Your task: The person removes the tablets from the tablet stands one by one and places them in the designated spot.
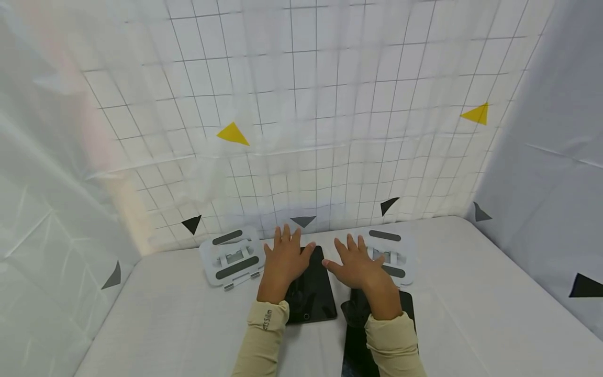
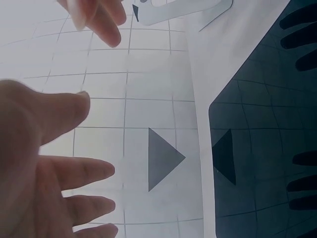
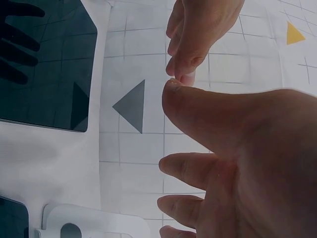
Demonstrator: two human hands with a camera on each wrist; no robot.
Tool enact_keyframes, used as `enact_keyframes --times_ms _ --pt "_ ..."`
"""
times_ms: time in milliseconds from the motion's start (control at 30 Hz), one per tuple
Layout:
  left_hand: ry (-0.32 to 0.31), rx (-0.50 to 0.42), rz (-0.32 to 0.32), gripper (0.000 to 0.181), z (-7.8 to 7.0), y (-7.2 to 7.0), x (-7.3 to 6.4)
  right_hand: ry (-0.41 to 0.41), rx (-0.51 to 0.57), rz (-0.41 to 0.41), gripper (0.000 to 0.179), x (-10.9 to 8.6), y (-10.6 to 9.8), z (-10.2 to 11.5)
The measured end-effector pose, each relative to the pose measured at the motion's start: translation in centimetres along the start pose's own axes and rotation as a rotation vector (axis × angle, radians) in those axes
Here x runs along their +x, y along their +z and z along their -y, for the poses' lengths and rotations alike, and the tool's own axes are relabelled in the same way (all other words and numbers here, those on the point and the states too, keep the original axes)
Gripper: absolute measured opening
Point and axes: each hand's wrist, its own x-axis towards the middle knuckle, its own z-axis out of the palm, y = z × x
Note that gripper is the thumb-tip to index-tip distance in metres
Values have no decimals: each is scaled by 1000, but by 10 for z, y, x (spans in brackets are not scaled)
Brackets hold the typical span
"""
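Both of my hands are held above the white table with spread, straight fingers and nothing in them. My left hand [image 1: 284, 262] overlaps a black tablet [image 1: 320, 298] in the head view. To the right, my right hand [image 1: 360, 267] is over the near part of a white stand with dark grey pads [image 1: 384, 235]. A second black tablet [image 1: 353, 345] lies nearer, partly hidden under the right forearm. In the left wrist view the glossy tablet [image 2: 257, 119] mirrors dark finger shapes; the right wrist view shows the same tablet [image 3: 49, 94] below the hands.
Another white stand with grey pads [image 1: 226, 262] lies left of the left hand, a thin white stick [image 1: 240, 281] along its near edge. Behind the table [image 1: 165, 314] hangs a white gridded sheet [image 1: 311, 104] with yellow and black triangles. Grey sheets close off both sides.
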Motion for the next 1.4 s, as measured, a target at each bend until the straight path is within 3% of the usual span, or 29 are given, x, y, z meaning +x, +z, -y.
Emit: enact_keyframes --times_ms 1400 --pt "-17 19 29 65 -1 0 0 -7 6 11 68 -1 0 2"
